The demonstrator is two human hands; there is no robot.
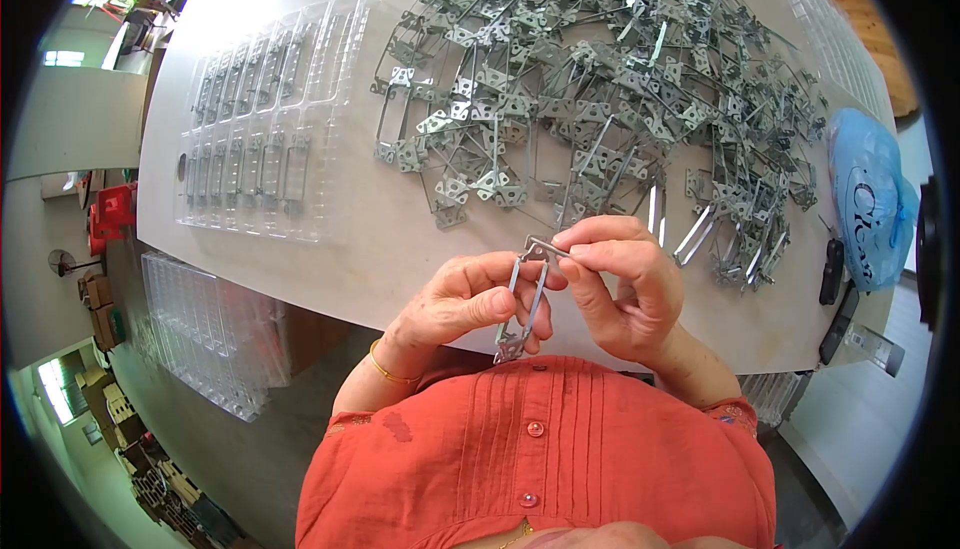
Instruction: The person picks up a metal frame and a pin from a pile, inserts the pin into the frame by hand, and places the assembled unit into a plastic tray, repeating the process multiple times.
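In the head view, both hands meet just below the centre of the frame, over the near edge of the counter [330,249]. The left hand [460,304] is curled closed around the lower part of a thin metal frame [527,299], thumb pressing it against the fingers. The right hand [625,284] pinches the frame's top end between thumb and forefinger, fingers bent and closed on it. The frame stands roughly upright between the two hands, clear of the counter.

Across the upper centre and right of the frame lies a large tangled heap of metal frames [600,99]. At the upper left sits a clear plastic tray [270,119] with several frames lying in its slots; some outer slots look unfilled. More clear trays [215,339] are stacked at lower left, below the counter's edge. A blue plastic bag [870,199] lies at the right edge.

The step in hand appears to be checking or straightening one frame. The next move would likely call for carrying it left and seating it squarely in a free slot.
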